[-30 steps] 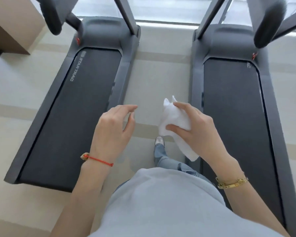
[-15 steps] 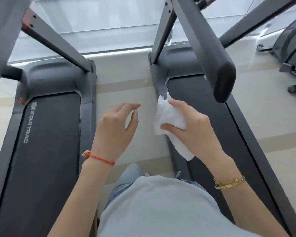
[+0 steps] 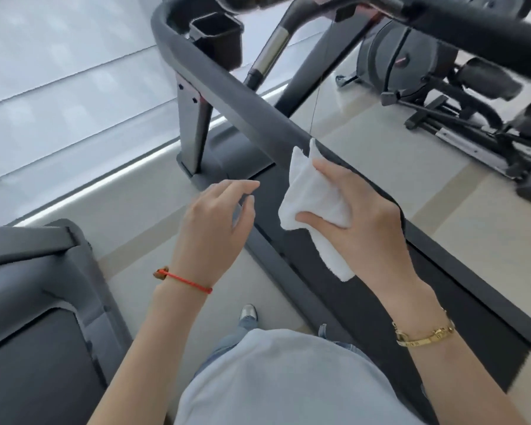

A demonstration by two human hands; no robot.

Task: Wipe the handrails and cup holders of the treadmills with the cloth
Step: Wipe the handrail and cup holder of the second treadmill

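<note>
A grey handrail (image 3: 242, 108) slants across centre frame, cup holder (image 3: 218, 35) at its top. Right hand (image 3: 359, 216) fingers grasp the cloth (image 3: 313, 197) against the rail; left hand (image 3: 215, 225) hangs released.

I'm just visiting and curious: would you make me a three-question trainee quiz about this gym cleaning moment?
1. True or false: the right hand grips the white cloth.
2. What is the left hand holding? A) a bottle B) nothing C) the cloth
3. Fill in: the black cup holder sits at the far end of the grey ____.

Key: 1 true; 2 B; 3 handrail.
</note>
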